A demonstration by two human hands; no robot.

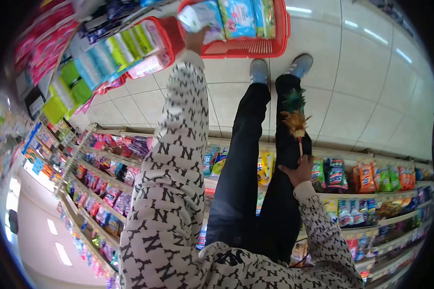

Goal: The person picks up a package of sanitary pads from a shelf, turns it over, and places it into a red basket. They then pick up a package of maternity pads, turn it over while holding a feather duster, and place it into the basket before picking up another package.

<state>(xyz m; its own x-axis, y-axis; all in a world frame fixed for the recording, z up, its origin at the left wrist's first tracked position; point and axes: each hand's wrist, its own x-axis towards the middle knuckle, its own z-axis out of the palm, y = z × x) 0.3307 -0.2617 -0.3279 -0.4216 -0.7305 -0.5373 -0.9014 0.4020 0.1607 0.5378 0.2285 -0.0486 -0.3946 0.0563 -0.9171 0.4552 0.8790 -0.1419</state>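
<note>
At the top of the head view, my left hand reaches over the near left corner of a red plastic basket. Its fingers are closed on a white and light-blue plastic pack, which looks tilted. Beside it in the basket stand a blue and white pack and a green and blue pack. My right hand, down by my right leg, is wrapped round the thin handle of a feather duster. The duster's brown and dark green feathers point away from me.
Another red basket with green, blue and pink packs stands left of the first. Shelves of colourful bags run behind my legs, and more shelves line the left. Pale tiles cover the floor around my shoes.
</note>
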